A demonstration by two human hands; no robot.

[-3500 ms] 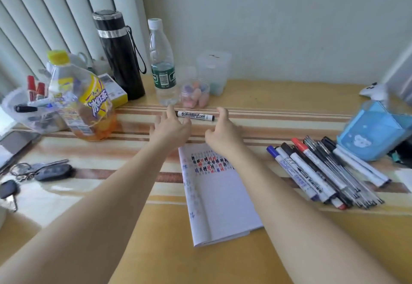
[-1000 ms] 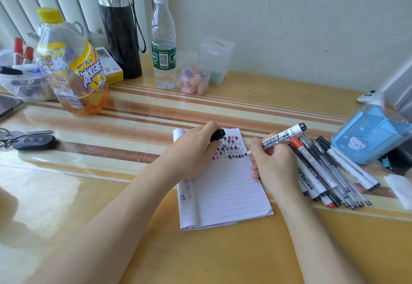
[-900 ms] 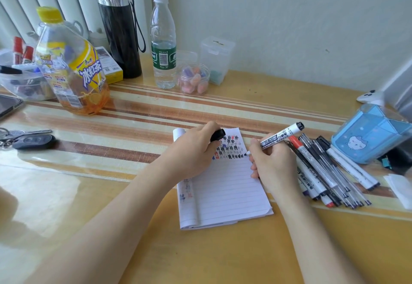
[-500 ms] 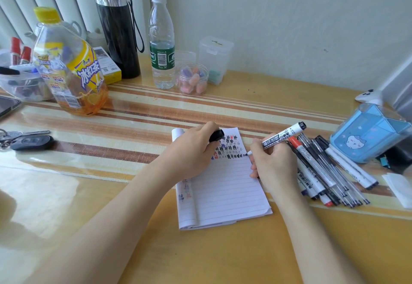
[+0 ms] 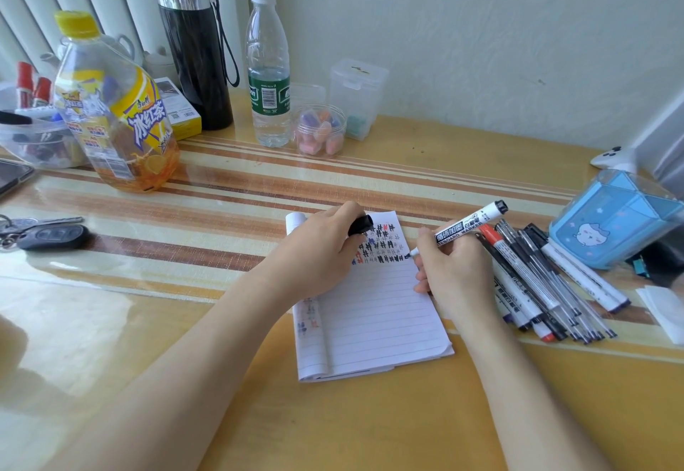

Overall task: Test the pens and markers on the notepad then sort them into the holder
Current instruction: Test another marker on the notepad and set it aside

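Head view shows the white marker (image 5: pixel 467 228) pinched in the fingers of the right hand (image 5: pixel 449 267). Its tip touches the notepad (image 5: pixel 374 308) at the end of a row of black marks, near the pad's right edge. The marker leans up and to the right. The left hand (image 5: pixel 318 248) is curled over the top left part of the notepad, pressing it down, and it pinches the black cap (image 5: pixel 361 225) in its fingertips. The notepad lies flat in the middle of the table (image 5: pixel 333 422), with many blank lines below the marks. Just right of the right hand lies a pile of pens and markers (image 5: pixel 544 282), side by side and touching. The blue holder (image 5: pixel 614 219) stands past them, near the table's right edge. On the left, well apart, sit car keys (image 5: pixel 48 235), a yellow drink bottle (image 5: pixel 114 108) and a clear tub (image 5: pixel 26 134) with markers in it. The near part of the table is bare wood.
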